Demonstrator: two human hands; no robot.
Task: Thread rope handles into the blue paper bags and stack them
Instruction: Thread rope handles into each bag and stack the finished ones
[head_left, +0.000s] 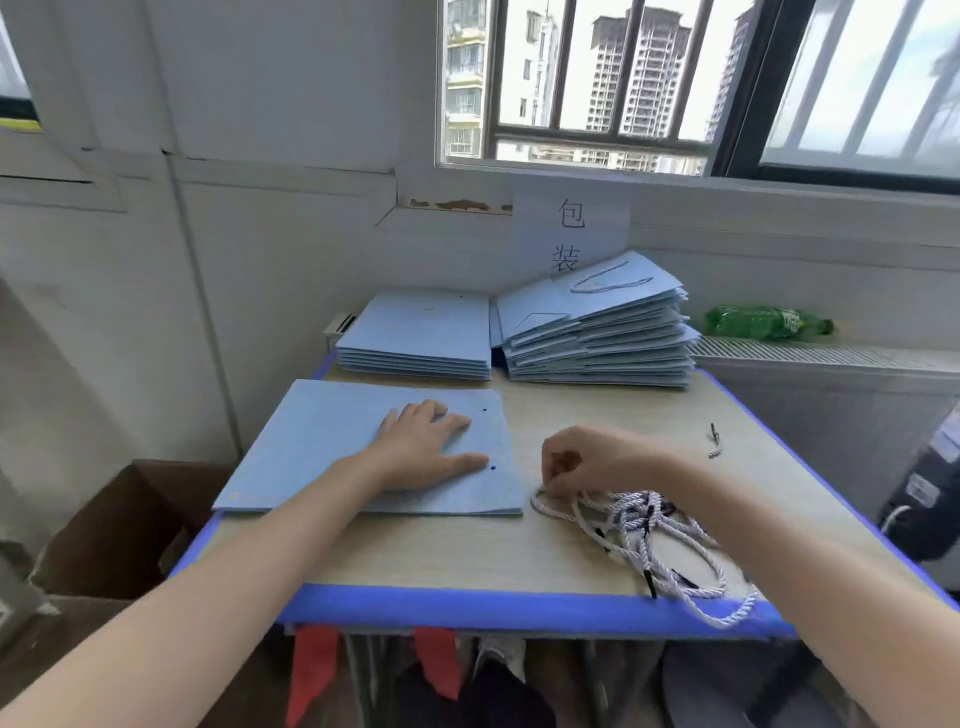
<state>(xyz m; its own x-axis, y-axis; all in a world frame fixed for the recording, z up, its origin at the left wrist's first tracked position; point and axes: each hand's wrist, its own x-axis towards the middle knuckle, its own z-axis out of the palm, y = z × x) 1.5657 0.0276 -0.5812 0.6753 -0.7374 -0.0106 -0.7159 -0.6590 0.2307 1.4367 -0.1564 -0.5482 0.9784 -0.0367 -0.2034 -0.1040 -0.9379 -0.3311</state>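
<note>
Two stacks of blue bags sit along the tabletop's far edge, while the left hand presses straight fingers on a flat bag near the left edge and the right hand pinches the rope pile toward the near right corner.

Bright daylight comes in through the window at the top right, and the sky behind its bars is washed out to white. The table is evenly lit with only soft, weak shadows. Straight lines bend toward the edges from the wide lens. The whole picture is a little soft.
</note>
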